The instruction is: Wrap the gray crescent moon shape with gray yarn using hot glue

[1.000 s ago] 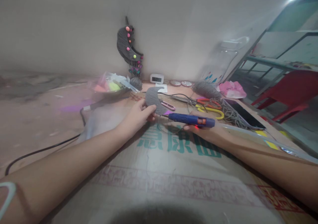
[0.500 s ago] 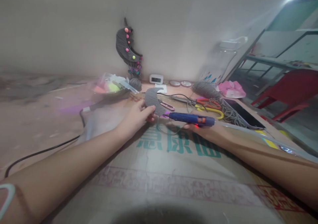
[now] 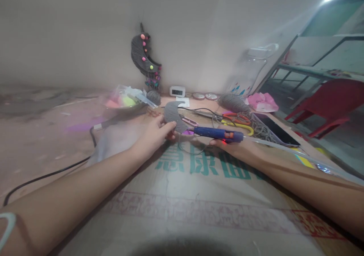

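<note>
A grey yarn-wrapped crescent is pinched at its lower edge by my left hand, closed with the thumb on top. My right hand is closed around a blue hot glue gun with a small red light glowing. The gun lies across, its nozzle pointing left at the crescent's lower right tip; whether they touch I cannot tell. A clear glue stick trails out of its back. Below the crescent a loose strand of grey yarn curls over the printed cardboard.
A pink cutter lies behind the gun. Orange-handled scissors, yellow-handled scissors, grey yarn and a phone lie right. A bowl of pompoms stands left. A small clock and a bottle stand by the wall.
The glue gun's nozzle has drawn slightly away from the crescent's lower tip. The whole view has shifted a little; both hands keep their holds.
</note>
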A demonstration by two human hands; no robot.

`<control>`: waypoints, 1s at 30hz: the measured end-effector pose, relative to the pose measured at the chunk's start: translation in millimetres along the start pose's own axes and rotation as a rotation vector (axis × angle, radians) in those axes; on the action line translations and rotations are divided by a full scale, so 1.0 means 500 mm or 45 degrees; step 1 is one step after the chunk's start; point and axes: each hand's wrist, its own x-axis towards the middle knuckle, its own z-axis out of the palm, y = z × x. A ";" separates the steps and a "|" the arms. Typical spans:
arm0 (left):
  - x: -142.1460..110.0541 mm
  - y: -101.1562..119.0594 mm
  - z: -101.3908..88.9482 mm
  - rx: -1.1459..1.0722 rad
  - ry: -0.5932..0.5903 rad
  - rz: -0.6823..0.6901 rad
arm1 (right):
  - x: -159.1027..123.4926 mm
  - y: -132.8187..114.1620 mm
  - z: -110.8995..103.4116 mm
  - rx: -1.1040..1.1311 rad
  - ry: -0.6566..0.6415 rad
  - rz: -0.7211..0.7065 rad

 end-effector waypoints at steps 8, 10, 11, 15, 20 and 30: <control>-0.001 0.000 -0.003 0.032 0.016 -0.001 | 0.003 0.011 0.000 0.012 0.045 -0.037; -0.002 -0.001 -0.003 0.030 0.006 0.003 | 0.004 0.010 -0.002 -0.022 0.033 -0.019; -0.002 -0.001 -0.003 0.026 0.003 0.006 | 0.005 0.008 -0.003 -0.037 0.027 -0.011; 0.000 0.000 -0.003 0.006 0.001 0.019 | 0.011 0.000 -0.008 -0.065 0.029 -0.001; 0.002 -0.002 -0.001 -0.026 0.014 0.025 | 0.025 -0.003 -0.028 -0.061 0.019 0.016; 0.003 -0.004 -0.002 -0.042 -0.018 0.051 | 0.134 -0.023 -0.092 -0.026 0.053 0.075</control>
